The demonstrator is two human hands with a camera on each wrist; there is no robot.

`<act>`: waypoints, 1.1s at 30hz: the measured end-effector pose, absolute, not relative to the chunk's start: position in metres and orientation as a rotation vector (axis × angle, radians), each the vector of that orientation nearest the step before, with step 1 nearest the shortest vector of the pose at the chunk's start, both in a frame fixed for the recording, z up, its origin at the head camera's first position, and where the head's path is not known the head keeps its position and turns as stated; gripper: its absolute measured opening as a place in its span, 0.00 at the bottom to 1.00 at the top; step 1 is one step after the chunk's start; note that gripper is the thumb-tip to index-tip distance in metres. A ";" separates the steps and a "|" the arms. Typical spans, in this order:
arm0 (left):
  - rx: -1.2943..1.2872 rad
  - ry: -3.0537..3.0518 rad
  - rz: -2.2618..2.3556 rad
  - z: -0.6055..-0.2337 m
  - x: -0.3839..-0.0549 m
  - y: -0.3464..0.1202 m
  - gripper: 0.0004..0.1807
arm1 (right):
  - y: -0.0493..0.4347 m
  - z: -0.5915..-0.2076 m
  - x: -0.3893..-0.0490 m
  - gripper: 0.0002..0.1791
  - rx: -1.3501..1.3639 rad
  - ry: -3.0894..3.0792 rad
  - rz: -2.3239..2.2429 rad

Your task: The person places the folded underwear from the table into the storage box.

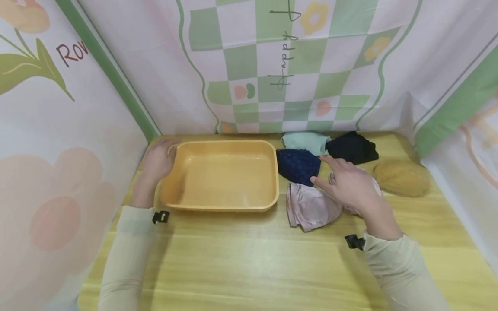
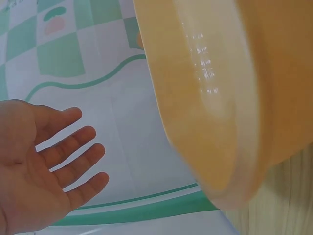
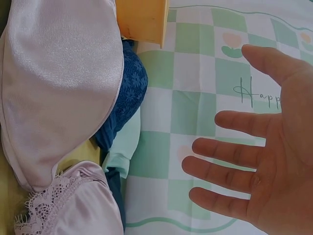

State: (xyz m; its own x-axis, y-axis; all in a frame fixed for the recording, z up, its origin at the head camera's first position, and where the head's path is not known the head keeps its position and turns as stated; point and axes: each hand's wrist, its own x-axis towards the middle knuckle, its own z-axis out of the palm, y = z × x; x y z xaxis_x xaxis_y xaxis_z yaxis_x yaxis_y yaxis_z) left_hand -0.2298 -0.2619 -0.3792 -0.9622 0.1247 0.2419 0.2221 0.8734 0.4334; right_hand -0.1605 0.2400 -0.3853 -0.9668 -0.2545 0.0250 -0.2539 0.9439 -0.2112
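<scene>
A yellow plastic basin [image 1: 225,179] stands on the table with nothing inside it. My left hand [image 1: 157,160] is at its left rim, and in the left wrist view the hand's fingers [image 2: 80,164] are spread and hold nothing. To the right of the basin lies a pink satin bra [image 1: 313,207] with lace trim, its shiny cup [image 3: 63,78] large in the right wrist view. Over this bra my right hand [image 1: 352,183] hovers palm down, hiding part of it. Its fingers [image 3: 227,152] are straight and apart, with nothing in them.
Beside the basin lies a navy patterned bra [image 1: 297,165]. Behind it are a mint-green garment [image 1: 305,141] and a black garment [image 1: 352,147]. A mustard-coloured garment [image 1: 402,178] lies at the far right. Printed curtains [image 1: 272,65] border the wooden table [image 1: 245,259] at the back and sides.
</scene>
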 end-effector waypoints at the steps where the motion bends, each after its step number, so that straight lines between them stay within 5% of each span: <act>1: -0.260 -2.843 -0.694 -0.379 -0.230 -0.263 0.19 | 0.240 -0.385 -0.160 0.47 -0.404 3.093 -0.333; 33: -0.217 -2.912 -0.712 -0.392 -0.229 -0.281 0.20 | 0.241 -0.395 -0.152 0.45 -0.457 3.109 -0.363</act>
